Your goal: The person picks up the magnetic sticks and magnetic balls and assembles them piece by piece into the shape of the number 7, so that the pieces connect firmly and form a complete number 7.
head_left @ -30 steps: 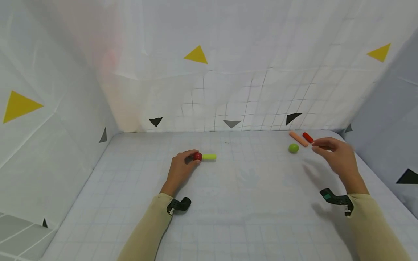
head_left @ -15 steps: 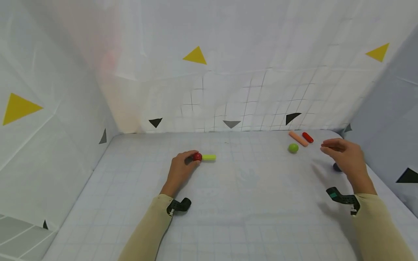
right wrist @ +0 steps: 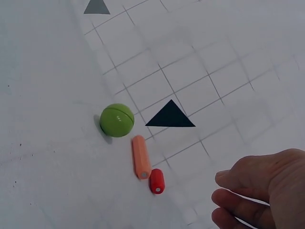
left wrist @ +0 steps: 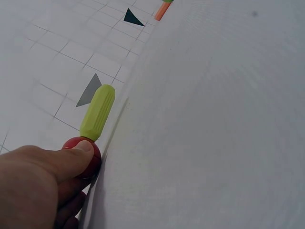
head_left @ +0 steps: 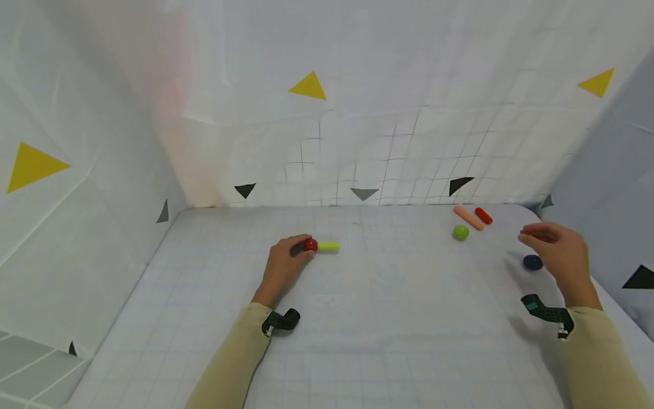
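My left hand [head_left: 283, 264] pinches a red ball [head_left: 310, 245] between thumb and fingers on the left of the table. A ridged yellow-green stick [left wrist: 98, 112] extends from the ball's far side, touching it; whether the two are joined I cannot tell. My right hand [head_left: 562, 253] hovers at the right with loosely bent fingers and nothing between them. Just beneath it lies a dark blue round piece [head_left: 533, 262], partly beside the hand. Further left and back are a green ball [right wrist: 117, 120] with a groove, an orange stick [right wrist: 141, 157] and a short red peg [right wrist: 157, 181].
The white, faintly gridded table [head_left: 388, 318] meets a white back wall [head_left: 409, 57] and side walls. Yellow, black and grey triangles mark the walls. The red peg lies close beside the orange stick near the back right corner.
My right hand has moved right, away from the red peg, uncovering the dark blue round piece. My left hand stays on the red ball.
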The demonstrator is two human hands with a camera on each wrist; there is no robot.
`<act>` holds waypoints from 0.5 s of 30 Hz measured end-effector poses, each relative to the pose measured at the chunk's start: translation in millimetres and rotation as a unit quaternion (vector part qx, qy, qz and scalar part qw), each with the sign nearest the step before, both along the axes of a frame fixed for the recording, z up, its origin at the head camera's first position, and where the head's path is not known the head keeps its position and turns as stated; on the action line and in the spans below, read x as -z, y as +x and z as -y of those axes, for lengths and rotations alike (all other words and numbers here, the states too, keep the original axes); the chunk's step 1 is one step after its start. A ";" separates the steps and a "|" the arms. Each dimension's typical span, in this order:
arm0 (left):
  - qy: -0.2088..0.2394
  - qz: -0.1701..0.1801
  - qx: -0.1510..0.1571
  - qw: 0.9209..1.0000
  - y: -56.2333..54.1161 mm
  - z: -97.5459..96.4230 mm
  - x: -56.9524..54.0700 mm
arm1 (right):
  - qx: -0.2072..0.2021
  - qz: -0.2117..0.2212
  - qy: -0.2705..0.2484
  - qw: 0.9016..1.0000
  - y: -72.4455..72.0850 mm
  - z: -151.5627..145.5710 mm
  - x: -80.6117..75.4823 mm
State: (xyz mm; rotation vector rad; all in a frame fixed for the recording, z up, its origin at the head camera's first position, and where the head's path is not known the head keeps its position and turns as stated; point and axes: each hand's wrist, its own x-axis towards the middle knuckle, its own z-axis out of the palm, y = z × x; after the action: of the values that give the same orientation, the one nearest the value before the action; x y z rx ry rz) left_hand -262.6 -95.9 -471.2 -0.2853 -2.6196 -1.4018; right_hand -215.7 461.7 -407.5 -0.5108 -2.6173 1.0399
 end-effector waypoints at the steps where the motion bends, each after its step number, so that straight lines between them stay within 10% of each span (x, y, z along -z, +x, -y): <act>1: 0.000 0.000 0.000 1.000 0.0 -0.1 0.1 | 0.003 0.000 -0.003 1.000 0.6 -2.2 0.8; 15: -0.001 -0.001 0.002 1.000 -0.2 0.6 -0.7 | 0.010 0.040 -0.037 0.998 4.9 -28.5 14.8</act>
State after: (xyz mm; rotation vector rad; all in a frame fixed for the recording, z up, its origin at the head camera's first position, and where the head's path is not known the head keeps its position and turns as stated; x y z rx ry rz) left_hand -262.8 -96.4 -470.5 -0.2907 -2.6209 -1.4000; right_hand -210.8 490.1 -422.3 -0.6069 -2.6442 1.1345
